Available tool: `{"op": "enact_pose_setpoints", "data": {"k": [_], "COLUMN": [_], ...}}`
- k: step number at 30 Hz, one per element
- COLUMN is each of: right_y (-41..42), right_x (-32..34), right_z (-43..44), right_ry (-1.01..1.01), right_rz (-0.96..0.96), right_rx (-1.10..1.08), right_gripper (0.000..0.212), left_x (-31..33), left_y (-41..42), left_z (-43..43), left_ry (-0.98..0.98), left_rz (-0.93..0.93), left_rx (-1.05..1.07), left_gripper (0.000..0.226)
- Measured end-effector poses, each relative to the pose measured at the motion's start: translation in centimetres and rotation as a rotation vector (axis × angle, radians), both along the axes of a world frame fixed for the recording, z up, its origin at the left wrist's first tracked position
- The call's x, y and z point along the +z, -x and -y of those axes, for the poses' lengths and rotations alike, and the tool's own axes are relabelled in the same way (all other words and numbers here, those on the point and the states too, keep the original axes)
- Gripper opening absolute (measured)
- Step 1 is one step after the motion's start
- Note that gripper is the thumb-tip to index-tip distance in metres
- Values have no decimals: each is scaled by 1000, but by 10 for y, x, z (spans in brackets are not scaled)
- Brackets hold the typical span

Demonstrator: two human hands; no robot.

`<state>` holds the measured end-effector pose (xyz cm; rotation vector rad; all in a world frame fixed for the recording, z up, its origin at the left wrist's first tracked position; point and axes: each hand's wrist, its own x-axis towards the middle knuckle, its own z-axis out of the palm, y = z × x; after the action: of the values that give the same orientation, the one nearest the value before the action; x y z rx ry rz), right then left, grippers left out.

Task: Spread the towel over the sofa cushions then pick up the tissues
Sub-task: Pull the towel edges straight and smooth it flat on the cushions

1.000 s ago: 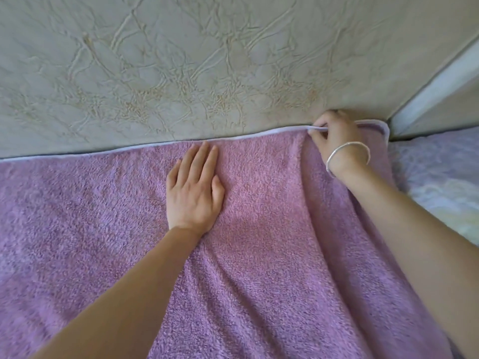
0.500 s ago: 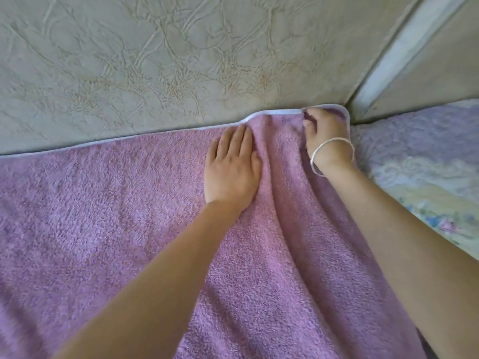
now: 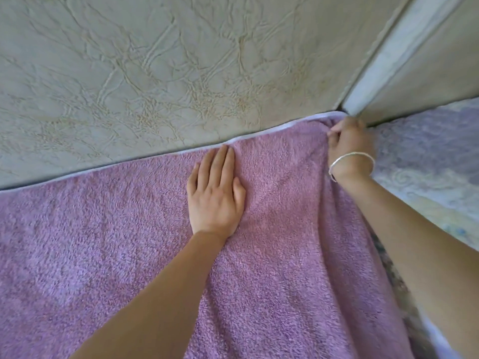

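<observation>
A pink-purple fluffy towel [image 3: 103, 255] with a white hem lies spread over the sofa seat, its far edge along the backrest. My left hand [image 3: 216, 195] lies flat on it, fingers straight, pressing it down near the far edge. My right hand [image 3: 347, 143], with a silver bangle at the wrist, grips the towel's far right corner with curled fingers at the foot of the backrest. No tissues are in view.
The cream, wrinkled leather backrest [image 3: 155, 73] fills the top of the view. A seam with a pale strip [image 3: 394, 47] divides it from a second back cushion at the right. A pale floral cover [image 3: 435, 164] lies over the seat to the right of the towel.
My right hand has drawn the towel's corner rightwards towards the backrest seam. My left hand slid right along the far edge and stays flat. The fold between the hands has flattened.
</observation>
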<state>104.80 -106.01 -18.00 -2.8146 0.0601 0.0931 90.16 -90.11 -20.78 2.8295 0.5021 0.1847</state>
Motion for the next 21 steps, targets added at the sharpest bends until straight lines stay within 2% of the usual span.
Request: {"op": "enact_pose_setpoints", "data": {"k": [3,6,16,21], "right_y": [-4,-8,16,15], "right_x": [-3,-5,-20,-27], "right_z": [1,5,-18,-21], "right_ry": [-156,-186,114,123], "right_rz": [-15,-36,-29,-64], "right_rx": [92,56,34,12], "right_gripper": [23,26,41,41], "left_x": [-4,-3,3,10], "left_y": [-1,-2,-1,-36], "left_z": [-2,0,0,37], "left_ry": [-17,-24,-38,-31], "left_rz": [0,4,-22,-62], "left_rx": [-5,1,5,-84], "left_gripper": [55,56,56,59]}}
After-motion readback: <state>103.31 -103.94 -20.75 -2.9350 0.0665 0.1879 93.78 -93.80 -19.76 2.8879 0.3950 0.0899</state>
